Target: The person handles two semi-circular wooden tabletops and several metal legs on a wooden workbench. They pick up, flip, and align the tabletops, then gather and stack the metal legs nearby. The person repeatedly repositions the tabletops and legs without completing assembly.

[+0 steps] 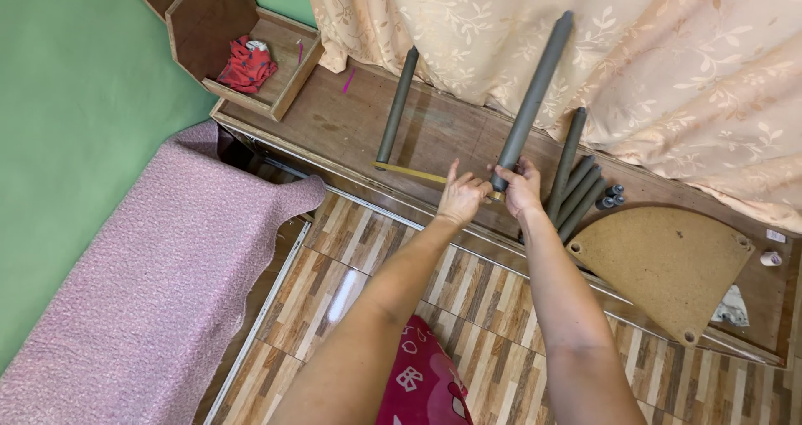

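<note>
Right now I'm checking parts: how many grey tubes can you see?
6, perhaps more hidden: one upright tube left, one tube in the right hand, one leaning tube right, three lying tubes beside it.

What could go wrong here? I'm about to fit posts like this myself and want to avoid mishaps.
1. The tall grey tube is gripped only at its base by the right hand and leans toward the curtain; it might tip or snag the fabric.
2. The left hand sits close to the tube's foot, so its fingers could get pinched.
3. The spare tubes lying alongside might roll if bumped.
</note>
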